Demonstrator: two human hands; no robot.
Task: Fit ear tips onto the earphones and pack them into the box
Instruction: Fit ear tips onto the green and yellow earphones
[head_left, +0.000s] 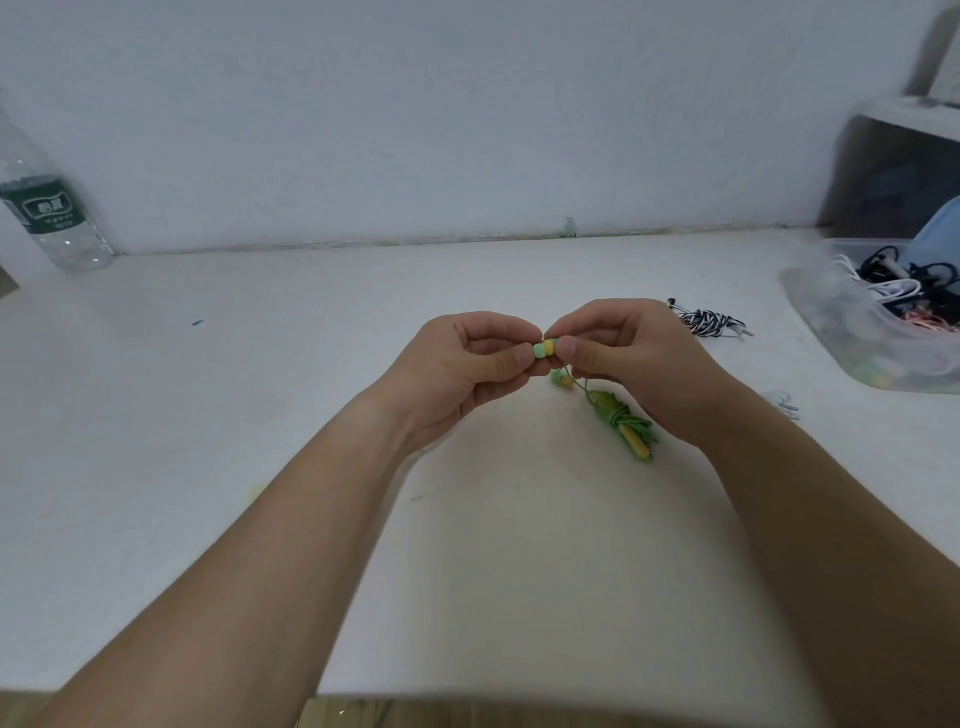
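Observation:
Above the middle of the white table (208, 415), my left hand (462, 364) pinches a pale green ear tip (540, 352) between thumb and fingers. My right hand (628, 353) pinches the yellow and green earbud (551, 345) right against that tip. The second earbud (560, 378) hangs just below my fingers. The green cable runs down to a coiled green and yellow bundle (626, 423) lying on the table under my right wrist.
A clear plastic box (852, 332) with several tangled earphones stands at the right edge. A black-and-white striped earphone bundle (709, 322) lies behind my right hand. A water bottle (47, 208) stands at the far left by the wall.

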